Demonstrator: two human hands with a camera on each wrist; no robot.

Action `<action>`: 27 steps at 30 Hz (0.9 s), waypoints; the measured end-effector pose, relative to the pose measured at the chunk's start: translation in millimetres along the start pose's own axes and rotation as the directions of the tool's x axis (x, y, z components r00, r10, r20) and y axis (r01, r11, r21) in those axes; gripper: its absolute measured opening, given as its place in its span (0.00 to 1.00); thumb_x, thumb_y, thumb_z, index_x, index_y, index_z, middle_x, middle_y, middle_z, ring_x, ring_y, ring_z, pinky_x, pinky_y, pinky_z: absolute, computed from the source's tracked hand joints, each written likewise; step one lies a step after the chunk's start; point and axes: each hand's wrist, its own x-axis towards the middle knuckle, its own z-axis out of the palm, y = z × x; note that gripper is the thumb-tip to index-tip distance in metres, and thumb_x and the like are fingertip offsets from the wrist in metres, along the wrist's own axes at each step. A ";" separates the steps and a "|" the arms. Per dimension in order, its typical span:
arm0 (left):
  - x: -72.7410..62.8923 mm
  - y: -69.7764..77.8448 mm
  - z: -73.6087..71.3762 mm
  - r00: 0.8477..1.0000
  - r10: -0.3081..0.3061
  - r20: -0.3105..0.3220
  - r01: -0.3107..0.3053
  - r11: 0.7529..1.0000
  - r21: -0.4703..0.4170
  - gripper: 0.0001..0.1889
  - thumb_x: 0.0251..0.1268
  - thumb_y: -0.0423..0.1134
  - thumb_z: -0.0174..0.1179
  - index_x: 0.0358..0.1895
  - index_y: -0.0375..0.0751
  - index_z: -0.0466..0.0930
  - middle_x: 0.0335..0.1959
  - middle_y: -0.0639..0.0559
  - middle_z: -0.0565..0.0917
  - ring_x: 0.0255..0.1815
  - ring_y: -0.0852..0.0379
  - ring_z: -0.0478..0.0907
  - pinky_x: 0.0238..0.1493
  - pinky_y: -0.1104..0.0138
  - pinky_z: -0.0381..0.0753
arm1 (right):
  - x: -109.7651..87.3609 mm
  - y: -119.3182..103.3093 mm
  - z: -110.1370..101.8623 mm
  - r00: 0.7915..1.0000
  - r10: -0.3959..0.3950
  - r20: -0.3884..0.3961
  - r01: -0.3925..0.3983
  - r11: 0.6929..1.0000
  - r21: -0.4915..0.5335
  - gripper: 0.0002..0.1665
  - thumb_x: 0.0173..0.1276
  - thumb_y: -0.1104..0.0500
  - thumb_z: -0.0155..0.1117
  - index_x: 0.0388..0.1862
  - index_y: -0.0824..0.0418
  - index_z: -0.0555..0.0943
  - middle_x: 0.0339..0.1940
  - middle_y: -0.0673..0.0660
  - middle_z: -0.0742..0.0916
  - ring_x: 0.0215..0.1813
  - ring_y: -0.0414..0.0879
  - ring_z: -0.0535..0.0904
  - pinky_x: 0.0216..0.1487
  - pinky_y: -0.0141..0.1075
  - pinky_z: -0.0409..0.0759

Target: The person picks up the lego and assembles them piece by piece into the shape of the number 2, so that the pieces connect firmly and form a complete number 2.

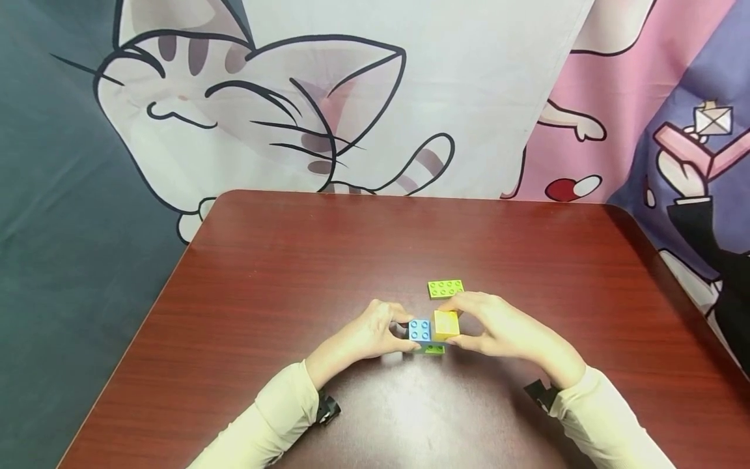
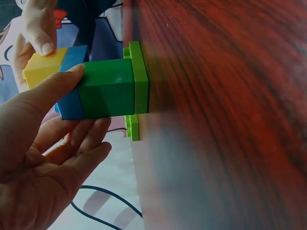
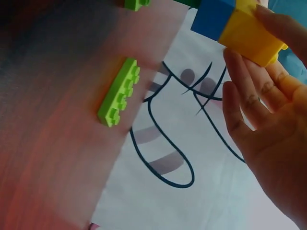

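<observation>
A small stack stands on the table: a lime green plate at the bottom, a dark green brick on it, a blue brick above that and a yellow brick on top. The yellow one sits over the blue brick's right part, leaving studs bare on the left. My left hand grips the stack from the left, its thumb at the seam of blue and dark green. From the right, my right hand pinches the yellow brick between thumb and fingers.
Another lime green plate, studs up, lies on the table just behind the stack. The reddish-brown wooden table reaches back to a printed cloth with a cartoon cat. Dark devices are strapped at both wrists.
</observation>
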 end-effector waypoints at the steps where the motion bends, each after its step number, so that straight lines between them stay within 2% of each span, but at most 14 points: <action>1: 0.0 -0.6 -0.3 1.000 0.004 -0.002 -0.004 1.000 0.005 0.16 0.45 0.38 0.72 0.41 0.40 0.86 0.27 0.51 0.83 0.27 0.54 0.77 0.28 0.76 0.72 | -0.4 1.0 1.1 1.000 -0.008 -0.012 0.008 1.000 0.007 0.23 0.48 0.59 0.73 0.45 0.56 0.79 0.41 0.43 0.82 0.44 0.39 0.77 0.46 0.39 0.77; 4: 0.0 -1.9 -0.3 1.000 -0.002 -0.006 0.002 1.000 0.012 0.17 0.45 0.38 0.72 0.42 0.40 0.86 0.27 0.51 0.83 0.27 0.55 0.77 0.28 0.76 0.72 | -1.7 4.0 4.0 0.999 -0.022 -0.038 0.023 0.999 0.028 0.24 0.49 0.59 0.73 0.46 0.56 0.78 0.42 0.43 0.82 0.45 0.39 0.78 0.46 0.38 0.77; 7: 0.1 -1.3 0.1 1.000 -0.029 -0.002 0.029 0.999 0.022 0.17 0.44 0.39 0.73 0.42 0.40 0.86 0.27 0.51 0.83 0.27 0.56 0.77 0.28 0.76 0.72 | -2.7 7.6 5.9 0.999 -0.024 -0.032 0.026 0.999 0.047 0.24 0.50 0.59 0.73 0.47 0.54 0.78 0.43 0.42 0.82 0.46 0.38 0.77 0.47 0.38 0.77; 10: 1.0 -0.2 1.1 0.998 -0.063 0.002 0.063 0.998 0.029 0.17 0.43 0.40 0.73 0.41 0.41 0.86 0.28 0.53 0.83 0.28 0.57 0.78 0.28 0.77 0.72 | -1.7 10.4 4.6 1.000 -0.017 0.009 0.017 0.998 0.060 0.23 0.51 0.58 0.73 0.47 0.53 0.78 0.43 0.42 0.82 0.46 0.39 0.77 0.47 0.38 0.77; 16: 3.2 2.6 1.8 0.995 -0.101 0.011 0.100 0.994 0.044 0.18 0.42 0.42 0.73 0.41 0.43 0.86 0.29 0.55 0.84 0.30 0.58 0.79 0.31 0.77 0.74 | 3.4 7.8 -5.8 0.992 0.059 0.112 -0.066 0.996 0.061 0.22 0.51 0.56 0.73 0.46 0.50 0.78 0.45 0.41 0.82 0.47 0.37 0.77 0.48 0.37 0.76; 22: 3.4 3.3 0.7 0.996 -0.088 0.003 0.088 0.995 0.049 0.17 0.43 0.42 0.73 0.41 0.45 0.86 0.29 0.55 0.84 0.31 0.57 0.80 0.33 0.76 0.74 | 6.0 6.7 -9.3 0.989 0.066 0.134 -0.077 0.994 0.079 0.22 0.50 0.58 0.73 0.46 0.51 0.78 0.45 0.43 0.82 0.45 0.37 0.77 0.47 0.40 0.77; 27: 2.4 0.7 0.6 0.998 -0.060 -0.009 0.060 0.997 0.041 0.17 0.42 0.41 0.73 0.40 0.44 0.87 0.28 0.55 0.83 0.31 0.57 0.80 0.32 0.76 0.73 | 6.7 8.2 -7.6 0.991 0.056 0.122 -0.067 0.994 0.089 0.22 0.50 0.58 0.72 0.45 0.50 0.78 0.45 0.42 0.82 0.45 0.36 0.77 0.47 0.39 0.77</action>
